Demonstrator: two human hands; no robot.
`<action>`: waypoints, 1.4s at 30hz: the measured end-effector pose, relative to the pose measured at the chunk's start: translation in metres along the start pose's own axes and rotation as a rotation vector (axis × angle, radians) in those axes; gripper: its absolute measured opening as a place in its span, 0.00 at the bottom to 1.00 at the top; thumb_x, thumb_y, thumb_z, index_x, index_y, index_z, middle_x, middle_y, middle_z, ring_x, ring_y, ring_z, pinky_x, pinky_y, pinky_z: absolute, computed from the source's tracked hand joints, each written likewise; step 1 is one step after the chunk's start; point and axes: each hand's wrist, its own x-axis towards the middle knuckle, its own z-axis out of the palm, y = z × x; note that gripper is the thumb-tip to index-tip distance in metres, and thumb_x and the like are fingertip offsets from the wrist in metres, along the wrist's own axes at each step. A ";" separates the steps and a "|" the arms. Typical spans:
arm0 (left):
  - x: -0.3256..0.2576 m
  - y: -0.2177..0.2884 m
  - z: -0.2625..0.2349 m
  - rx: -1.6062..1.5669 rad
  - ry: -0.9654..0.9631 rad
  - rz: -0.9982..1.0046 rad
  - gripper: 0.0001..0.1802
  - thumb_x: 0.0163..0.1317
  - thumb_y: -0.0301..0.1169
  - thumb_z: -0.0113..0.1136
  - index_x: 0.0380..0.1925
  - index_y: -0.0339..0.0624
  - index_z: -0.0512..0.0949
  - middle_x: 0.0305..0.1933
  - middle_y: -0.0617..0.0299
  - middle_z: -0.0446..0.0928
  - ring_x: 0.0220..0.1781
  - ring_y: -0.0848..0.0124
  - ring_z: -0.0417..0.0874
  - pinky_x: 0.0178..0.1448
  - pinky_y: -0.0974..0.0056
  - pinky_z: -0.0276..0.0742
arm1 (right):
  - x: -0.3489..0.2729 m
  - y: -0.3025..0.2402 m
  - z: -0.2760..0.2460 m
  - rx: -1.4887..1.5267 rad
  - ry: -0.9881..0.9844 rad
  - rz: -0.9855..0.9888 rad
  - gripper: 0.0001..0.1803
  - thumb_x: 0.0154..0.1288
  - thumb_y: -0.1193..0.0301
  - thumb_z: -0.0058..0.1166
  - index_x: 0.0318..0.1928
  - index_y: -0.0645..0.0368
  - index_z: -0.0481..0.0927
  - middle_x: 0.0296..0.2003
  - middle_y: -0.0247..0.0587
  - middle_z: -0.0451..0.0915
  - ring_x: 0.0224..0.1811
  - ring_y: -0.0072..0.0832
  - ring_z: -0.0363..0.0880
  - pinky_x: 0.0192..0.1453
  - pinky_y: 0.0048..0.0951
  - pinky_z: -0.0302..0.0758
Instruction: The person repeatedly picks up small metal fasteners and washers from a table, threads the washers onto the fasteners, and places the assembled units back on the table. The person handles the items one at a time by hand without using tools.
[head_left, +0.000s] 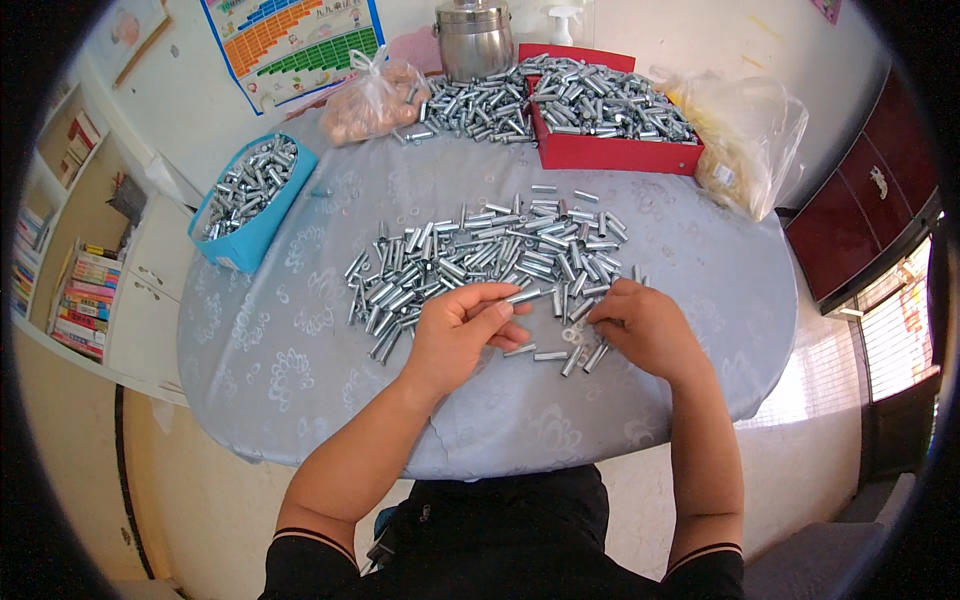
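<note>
My left hand [462, 332] pinches a short silver metal sleeve [524, 295] between thumb and fingertips, its free end pointing right. My right hand [645, 328] is closed in a pinch at the right edge of the pile, fingertips down by several small pale washers [572, 336]. Whatever sits between those fingertips is hidden. Beyond both hands spreads a loose pile of metal sleeves [480, 250] on the grey tablecloth. A few stray sleeves [550, 356] lie between my hands, close to the washers.
A blue box [232, 250] of metal parts stands far left. At the back are a bag of round brown items [372, 105], a heap of sleeves [480, 108], a steel pot [474, 42], a red box [615, 153] filled with sleeves and a clear plastic bag [745, 145].
</note>
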 end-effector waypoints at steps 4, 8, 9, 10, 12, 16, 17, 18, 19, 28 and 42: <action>-0.002 0.011 0.004 0.055 -0.008 -0.024 0.15 0.68 0.25 0.52 0.53 0.31 0.74 0.46 0.49 0.82 0.37 0.67 0.86 0.40 0.66 0.85 | 0.000 0.002 0.002 0.014 0.052 0.008 0.08 0.54 0.75 0.60 0.37 0.59 0.81 0.31 0.41 0.78 0.35 0.36 0.79 0.40 0.35 0.75; -0.003 0.005 0.003 0.047 -0.023 -0.019 0.15 0.68 0.25 0.53 0.53 0.32 0.75 0.45 0.50 0.82 0.37 0.67 0.86 0.40 0.66 0.85 | 0.007 -0.022 0.011 0.579 0.253 0.248 0.06 0.59 0.77 0.60 0.37 0.63 0.79 0.28 0.35 0.79 0.29 0.22 0.77 0.34 0.24 0.74; -0.003 0.004 0.004 0.044 -0.026 -0.016 0.15 0.68 0.26 0.53 0.53 0.32 0.75 0.45 0.50 0.82 0.36 0.67 0.86 0.40 0.66 0.85 | 0.009 -0.022 0.018 0.681 0.300 0.258 0.05 0.60 0.77 0.60 0.37 0.64 0.78 0.28 0.34 0.79 0.29 0.19 0.76 0.34 0.22 0.73; -0.003 0.003 0.004 0.041 -0.033 -0.020 0.15 0.68 0.26 0.53 0.53 0.32 0.75 0.45 0.50 0.82 0.36 0.67 0.86 0.40 0.67 0.85 | 0.010 -0.023 0.023 0.784 0.347 0.267 0.05 0.61 0.77 0.60 0.36 0.64 0.78 0.28 0.33 0.80 0.29 0.16 0.76 0.33 0.20 0.73; -0.003 0.001 0.005 0.034 -0.047 -0.026 0.15 0.68 0.26 0.53 0.53 0.32 0.75 0.45 0.51 0.82 0.36 0.67 0.86 0.40 0.67 0.85 | 0.013 -0.025 0.028 0.830 0.320 0.272 0.05 0.61 0.77 0.60 0.36 0.64 0.78 0.29 0.33 0.80 0.30 0.16 0.76 0.34 0.20 0.73; -0.003 0.002 0.002 0.026 -0.045 -0.037 0.14 0.69 0.25 0.52 0.52 0.31 0.75 0.45 0.51 0.82 0.38 0.68 0.86 0.41 0.67 0.84 | 0.014 -0.036 0.030 0.926 0.276 0.307 0.05 0.60 0.78 0.60 0.37 0.64 0.79 0.29 0.32 0.80 0.30 0.15 0.76 0.34 0.20 0.73; -0.003 0.001 0.003 0.027 -0.049 -0.039 0.14 0.69 0.25 0.52 0.52 0.31 0.75 0.45 0.50 0.82 0.38 0.68 0.86 0.41 0.67 0.84 | 0.015 -0.036 0.032 0.923 0.291 0.295 0.05 0.60 0.79 0.60 0.37 0.64 0.79 0.29 0.32 0.80 0.30 0.15 0.76 0.34 0.19 0.73; -0.003 0.001 0.003 0.028 -0.053 -0.040 0.14 0.69 0.25 0.52 0.52 0.31 0.75 0.45 0.50 0.82 0.38 0.68 0.86 0.41 0.67 0.84 | 0.015 -0.034 0.035 0.921 0.306 0.283 0.05 0.60 0.79 0.60 0.37 0.64 0.79 0.29 0.32 0.80 0.30 0.15 0.76 0.34 0.19 0.73; -0.003 0.001 0.003 0.025 -0.051 -0.041 0.14 0.69 0.25 0.52 0.52 0.31 0.75 0.44 0.50 0.82 0.38 0.68 0.86 0.41 0.67 0.84 | 0.016 -0.033 0.036 0.918 0.321 0.271 0.05 0.60 0.79 0.60 0.37 0.64 0.79 0.29 0.32 0.80 0.30 0.14 0.76 0.34 0.19 0.73; -0.002 0.000 -0.001 -0.006 -0.031 -0.032 0.14 0.68 0.26 0.54 0.51 0.32 0.76 0.43 0.50 0.83 0.35 0.67 0.86 0.39 0.66 0.85 | 0.018 -0.036 0.039 0.999 0.277 0.291 0.05 0.60 0.80 0.61 0.36 0.64 0.78 0.29 0.32 0.80 0.31 0.16 0.77 0.35 0.19 0.73; -0.006 0.016 -0.007 0.021 -0.039 0.005 0.13 0.67 0.24 0.53 0.50 0.31 0.77 0.42 0.50 0.83 0.32 0.67 0.86 0.37 0.66 0.84 | 0.032 -0.046 0.019 1.033 0.117 0.215 0.06 0.61 0.80 0.60 0.38 0.64 0.77 0.31 0.32 0.80 0.33 0.18 0.80 0.36 0.20 0.75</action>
